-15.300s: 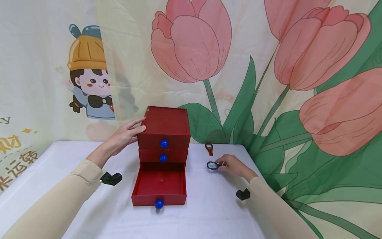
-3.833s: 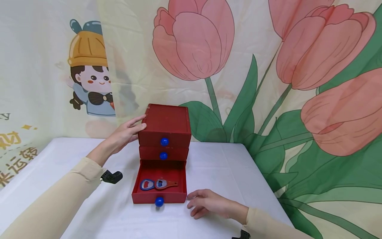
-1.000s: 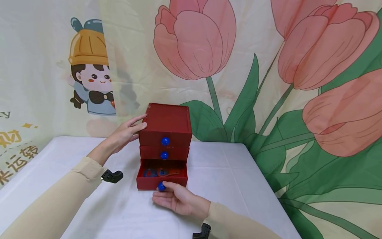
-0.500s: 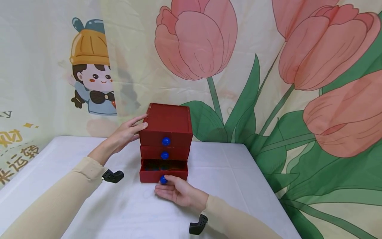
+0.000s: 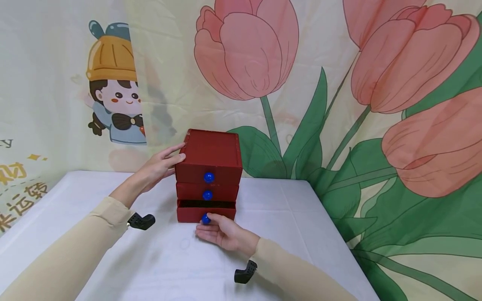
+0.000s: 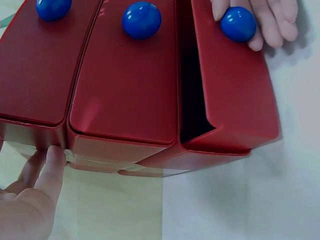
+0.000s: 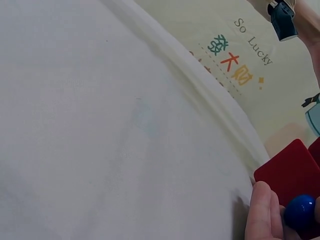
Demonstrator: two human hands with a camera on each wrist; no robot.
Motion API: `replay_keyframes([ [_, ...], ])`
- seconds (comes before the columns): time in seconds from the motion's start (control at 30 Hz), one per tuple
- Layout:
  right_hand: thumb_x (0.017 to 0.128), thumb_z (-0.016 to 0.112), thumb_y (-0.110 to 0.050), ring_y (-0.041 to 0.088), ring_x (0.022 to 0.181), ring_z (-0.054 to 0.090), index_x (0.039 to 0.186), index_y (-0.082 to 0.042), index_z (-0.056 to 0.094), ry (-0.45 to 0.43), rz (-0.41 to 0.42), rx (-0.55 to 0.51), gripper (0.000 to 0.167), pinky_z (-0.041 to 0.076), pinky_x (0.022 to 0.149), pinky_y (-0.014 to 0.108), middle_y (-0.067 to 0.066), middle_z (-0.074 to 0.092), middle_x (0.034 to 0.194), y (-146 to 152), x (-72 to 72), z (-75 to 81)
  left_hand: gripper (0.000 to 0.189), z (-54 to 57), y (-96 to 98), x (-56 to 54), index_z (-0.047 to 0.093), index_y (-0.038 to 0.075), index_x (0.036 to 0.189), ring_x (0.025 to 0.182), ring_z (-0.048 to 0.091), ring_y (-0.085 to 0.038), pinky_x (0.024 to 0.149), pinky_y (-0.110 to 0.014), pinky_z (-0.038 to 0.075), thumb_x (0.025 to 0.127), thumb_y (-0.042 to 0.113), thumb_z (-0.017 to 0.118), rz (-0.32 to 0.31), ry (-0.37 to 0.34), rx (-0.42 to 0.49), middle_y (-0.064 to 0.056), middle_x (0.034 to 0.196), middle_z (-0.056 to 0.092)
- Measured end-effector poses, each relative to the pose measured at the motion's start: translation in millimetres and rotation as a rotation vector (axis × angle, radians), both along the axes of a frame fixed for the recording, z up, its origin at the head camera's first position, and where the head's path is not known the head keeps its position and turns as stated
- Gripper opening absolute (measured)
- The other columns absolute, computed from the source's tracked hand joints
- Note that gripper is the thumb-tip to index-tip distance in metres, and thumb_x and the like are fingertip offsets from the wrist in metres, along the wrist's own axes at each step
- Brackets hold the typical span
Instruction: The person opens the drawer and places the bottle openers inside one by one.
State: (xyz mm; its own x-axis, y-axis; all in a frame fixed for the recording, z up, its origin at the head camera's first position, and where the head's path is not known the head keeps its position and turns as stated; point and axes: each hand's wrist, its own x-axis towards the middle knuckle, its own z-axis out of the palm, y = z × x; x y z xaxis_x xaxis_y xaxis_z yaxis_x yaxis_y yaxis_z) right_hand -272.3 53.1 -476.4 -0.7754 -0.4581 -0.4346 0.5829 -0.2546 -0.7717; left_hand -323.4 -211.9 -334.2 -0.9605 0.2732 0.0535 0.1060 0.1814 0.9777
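Observation:
A red three-drawer box [image 5: 212, 148] stands on the table, each drawer front bearing a round blue knob. Its bottom drawer [image 5: 188, 215] sticks out a little, leaving a narrow dark gap above its front. My right hand [image 5: 229, 236] pinches the bottom drawer's knob [image 5: 206, 218] between thumb and fingers, the other fingers stretched out beneath. In the left wrist view, that knob [image 6: 238, 24] shows between the fingertips. My left hand [image 5: 158, 169] rests with straight fingers against the box's upper left side. The drawer's contents are hidden.
A white cloth covers the table [image 5: 286, 225]. Behind it hangs a printed curtain [image 5: 165, 83] with tulips and a cartoon figure. The two upper drawers [image 5: 188, 192] are closed. Each wrist carries a small black camera [image 5: 245, 272].
Two bottle openers, one first held by the right hand beside the box, later lay in the bottom drawer. The right hand has since pushed that drawer most of the way in, hiding them.

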Motion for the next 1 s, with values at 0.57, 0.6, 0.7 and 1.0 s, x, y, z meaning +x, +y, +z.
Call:
replay_keyframes([
  [0.57,0.11,0.059,-0.026,0.043,0.127,0.067,0.131,0.008,0.063,0.006,-0.045,-0.001,0.041,0.055,0.107,0.045,0.025,0.073,0.124,-8.1,-19.0,1.0,0.077,1.0,0.6,3.3,0.018,0.026,0.172,0.16,0.025,-0.039,0.128,-0.061,0.023,0.109,0.045,0.057,0.01,0.004,0.005,-0.012,0.178,0.012],
  [0.6,0.11,0.059,-0.026,0.043,0.127,0.067,0.131,0.008,0.063,0.006,-0.043,0.0,0.041,0.055,0.107,0.045,0.025,0.073,0.124,-8.3,-19.8,0.5,0.077,0.6,0.3,3.3,0.018,0.026,0.172,0.161,0.024,-0.039,0.128,-0.061,0.022,0.109,0.044,0.057,0.01,0.004,0.006,-0.012,0.178,0.011],
  [0.7,0.11,0.059,-0.026,0.044,0.127,0.067,0.131,0.009,0.062,0.001,-0.04,0.002,0.041,0.055,0.107,0.045,0.025,0.073,0.125,-8.3,-21.9,-0.8,0.076,-0.6,0.0,3.5,0.018,0.026,0.172,0.16,0.025,-0.04,0.128,-0.061,0.023,0.109,0.044,0.057,0.009,0.003,0.004,-0.012,0.178,0.011],
  [1.0,0.11,0.059,-0.025,0.044,0.129,0.066,0.133,0.009,0.061,-0.001,-0.034,-0.001,0.041,0.054,0.108,0.046,0.026,0.072,0.127,-7.0,-28.4,0.4,0.077,-0.2,0.3,1.7,0.019,0.028,0.172,0.16,0.027,-0.038,0.128,-0.06,0.024,0.108,0.047,0.058,0.01,0.004,0.006,-0.011,0.178,0.013],
])
